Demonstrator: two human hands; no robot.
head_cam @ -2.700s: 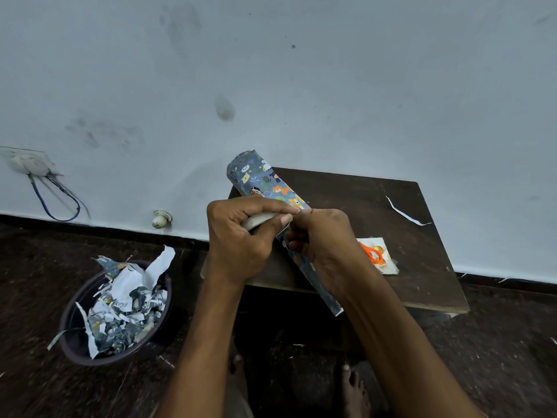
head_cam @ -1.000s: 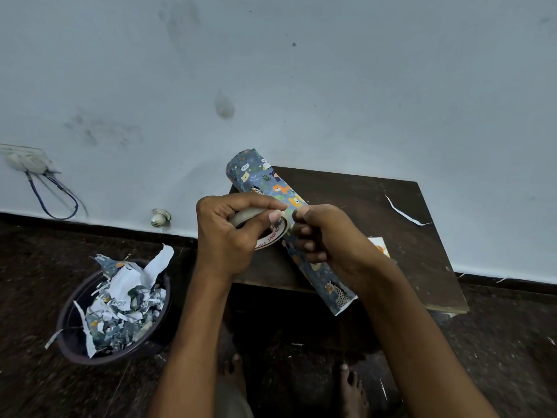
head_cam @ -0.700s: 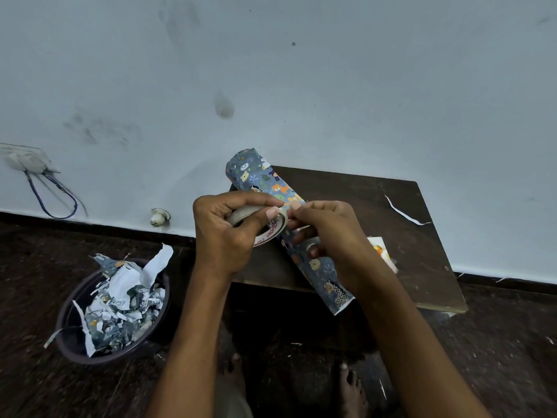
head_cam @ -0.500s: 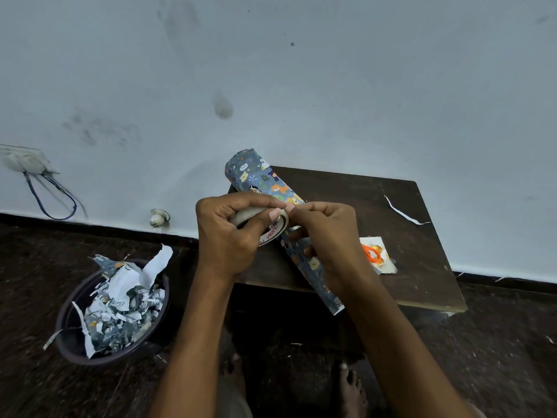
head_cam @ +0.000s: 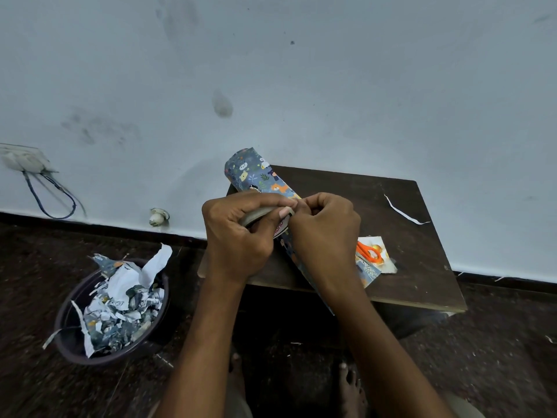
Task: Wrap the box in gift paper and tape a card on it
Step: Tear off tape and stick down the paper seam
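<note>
A long box wrapped in blue animal-print gift paper (head_cam: pixel 259 176) lies slantwise on the dark wooden table (head_cam: pixel 422 267), its near end hidden under my arms. My left hand (head_cam: pixel 238 236) grips a roll of tape (head_cam: pixel 278 227) above the box. My right hand (head_cam: pixel 325 230) has its fingers curled and its fingertips pinched at the roll's edge, right against my left thumb. A small pale card (head_cam: pixel 381 254) lies on the table to the right, with orange-handled scissors (head_cam: pixel 367 251) on it.
A dark bowl (head_cam: pixel 72 345) full of torn paper scraps stands on the floor at the left. A thin white paper strip (head_cam: pixel 404 212) lies at the table's far right. A wall socket with wires (head_cam: pixel 24 161) is at the far left. My bare feet are under the table.
My right hand has moved up against the tape roll and now pinches at its edge. The box has turned a little and the scissors show again.
</note>
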